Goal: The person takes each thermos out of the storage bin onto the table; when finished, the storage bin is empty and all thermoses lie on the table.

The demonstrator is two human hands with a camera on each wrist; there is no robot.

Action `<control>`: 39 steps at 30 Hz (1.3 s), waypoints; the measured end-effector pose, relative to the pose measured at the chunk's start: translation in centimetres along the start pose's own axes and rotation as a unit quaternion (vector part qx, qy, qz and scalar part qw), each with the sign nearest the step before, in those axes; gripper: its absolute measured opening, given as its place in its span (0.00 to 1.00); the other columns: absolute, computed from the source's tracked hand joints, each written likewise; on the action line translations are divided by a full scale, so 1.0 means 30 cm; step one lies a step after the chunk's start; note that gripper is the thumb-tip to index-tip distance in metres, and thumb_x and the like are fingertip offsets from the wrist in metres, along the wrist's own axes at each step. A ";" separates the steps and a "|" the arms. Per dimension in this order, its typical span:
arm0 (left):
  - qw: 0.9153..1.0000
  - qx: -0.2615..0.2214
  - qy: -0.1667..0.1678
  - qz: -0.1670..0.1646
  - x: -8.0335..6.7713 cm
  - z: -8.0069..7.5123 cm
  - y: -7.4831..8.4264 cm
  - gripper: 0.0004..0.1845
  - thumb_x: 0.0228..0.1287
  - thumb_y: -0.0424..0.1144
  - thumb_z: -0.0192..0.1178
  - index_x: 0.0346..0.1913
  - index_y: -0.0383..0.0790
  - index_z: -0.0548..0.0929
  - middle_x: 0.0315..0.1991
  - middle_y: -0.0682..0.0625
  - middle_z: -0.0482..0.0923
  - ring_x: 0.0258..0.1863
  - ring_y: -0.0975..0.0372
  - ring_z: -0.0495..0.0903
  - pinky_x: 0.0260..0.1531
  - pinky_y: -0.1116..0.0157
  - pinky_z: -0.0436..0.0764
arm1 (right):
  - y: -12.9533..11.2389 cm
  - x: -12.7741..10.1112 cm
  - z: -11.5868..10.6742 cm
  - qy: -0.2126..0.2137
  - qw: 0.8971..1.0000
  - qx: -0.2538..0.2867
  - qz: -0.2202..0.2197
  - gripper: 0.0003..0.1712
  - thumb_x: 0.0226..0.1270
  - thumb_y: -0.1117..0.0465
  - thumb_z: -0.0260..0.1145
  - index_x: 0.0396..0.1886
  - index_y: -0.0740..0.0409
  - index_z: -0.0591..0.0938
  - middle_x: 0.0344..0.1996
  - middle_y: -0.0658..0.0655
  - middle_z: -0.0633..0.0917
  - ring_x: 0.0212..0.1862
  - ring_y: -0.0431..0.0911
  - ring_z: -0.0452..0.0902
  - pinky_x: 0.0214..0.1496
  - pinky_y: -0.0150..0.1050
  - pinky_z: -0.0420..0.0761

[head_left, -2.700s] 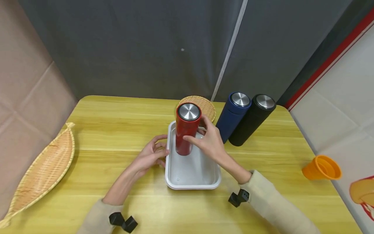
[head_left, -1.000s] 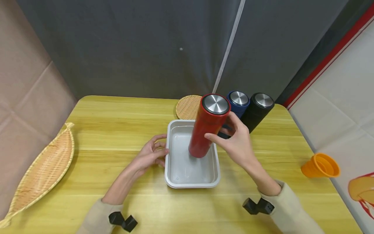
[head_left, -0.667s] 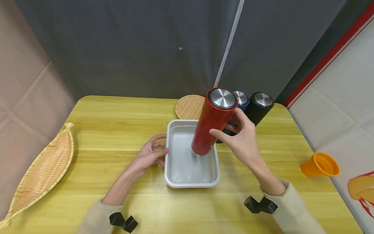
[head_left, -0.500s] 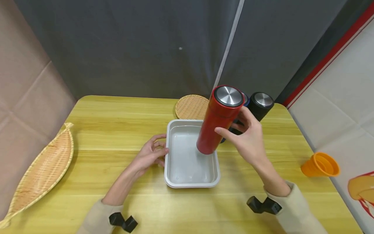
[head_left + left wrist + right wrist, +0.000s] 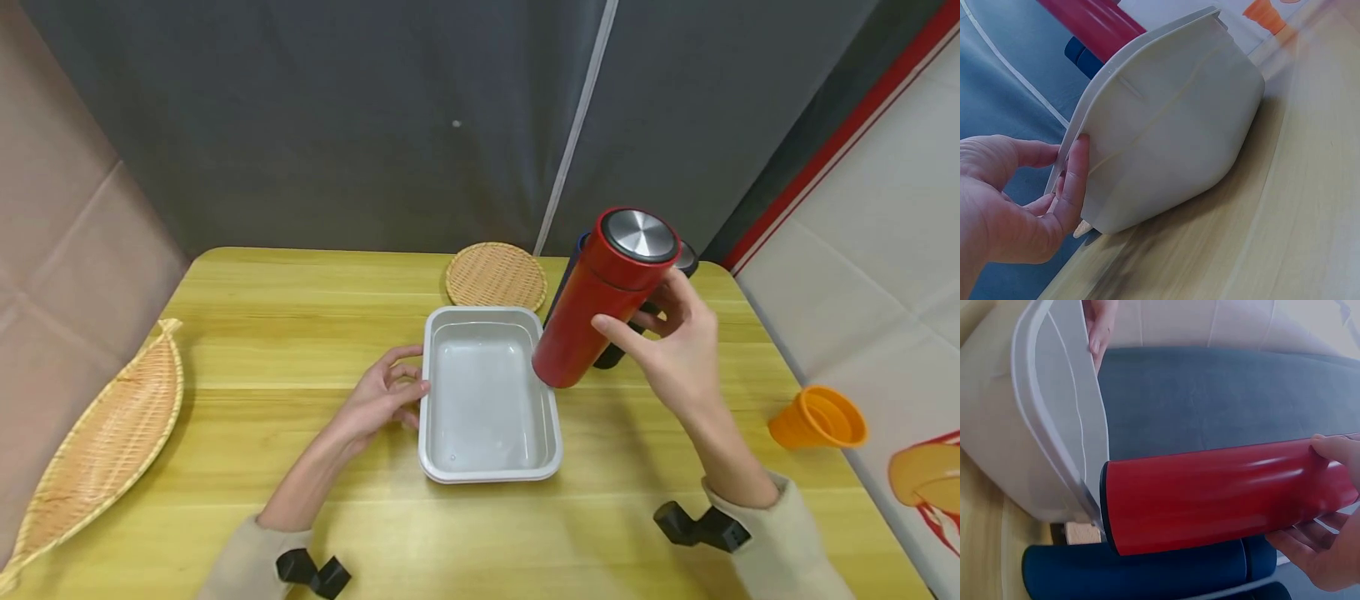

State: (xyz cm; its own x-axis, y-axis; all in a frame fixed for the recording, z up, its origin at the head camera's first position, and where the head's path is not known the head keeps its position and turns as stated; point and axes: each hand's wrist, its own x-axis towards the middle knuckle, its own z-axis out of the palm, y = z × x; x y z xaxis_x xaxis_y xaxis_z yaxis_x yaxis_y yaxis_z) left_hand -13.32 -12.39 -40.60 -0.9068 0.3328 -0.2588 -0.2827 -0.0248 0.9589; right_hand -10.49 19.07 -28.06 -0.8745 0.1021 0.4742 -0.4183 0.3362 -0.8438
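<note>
Now the red thermos flask (image 5: 600,302) is gripped by the right hand (image 5: 678,350), tilted above the white tray's (image 5: 487,467) right rim. That tray's left rim is touched by the left hand's (image 5: 378,398) relaxed fingers.

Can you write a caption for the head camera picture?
Right hand lifts a red flask beside the white tray that the left hand touches.
</note>
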 end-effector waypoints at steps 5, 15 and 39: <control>1.000 -0.001 -0.001 0.000 0.002 -0.002 -0.001 0.34 0.64 0.25 0.57 0.71 0.37 0.57 0.52 0.33 0.70 0.21 0.59 0.79 0.22 0.63 0.85 | 0.016 -0.008 -0.032 0.013 0.999 0.036 0.007 0.34 0.52 0.73 0.72 0.61 0.59 0.76 0.51 0.56 0.80 0.47 0.48 0.76 0.47 0.26 0.82; 1.000 0.001 0.004 0.002 -0.003 -0.004 0.003 0.33 0.64 0.25 0.57 0.71 0.37 0.58 0.49 0.36 0.71 0.25 0.58 0.79 0.23 0.61 0.85 | 0.057 -0.030 -0.068 0.027 0.999 0.018 0.027 0.34 0.50 0.75 0.73 0.60 0.58 0.77 0.50 0.56 0.80 0.46 0.48 0.75 0.46 0.25 0.82; 1.000 -0.007 0.001 0.001 -0.001 0.001 -0.007 0.33 0.65 0.25 0.57 0.71 0.37 0.58 0.51 0.35 0.70 0.28 0.59 0.80 0.22 0.65 0.84 | 0.162 -0.070 -0.173 0.074 0.995 -0.021 0.069 0.35 0.51 0.76 0.71 0.61 0.56 0.75 0.49 0.52 0.78 0.49 0.45 0.75 0.45 0.21 0.80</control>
State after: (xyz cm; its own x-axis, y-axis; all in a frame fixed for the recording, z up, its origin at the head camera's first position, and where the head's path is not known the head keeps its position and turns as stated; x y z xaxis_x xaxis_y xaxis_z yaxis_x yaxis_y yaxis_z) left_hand -13.22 -12.37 -40.80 -0.9082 0.3306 -0.2568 -0.2850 -0.0391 0.9577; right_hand -9.40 25.35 -31.85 -0.8757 0.2855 0.3893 -0.2834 0.3489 -0.8933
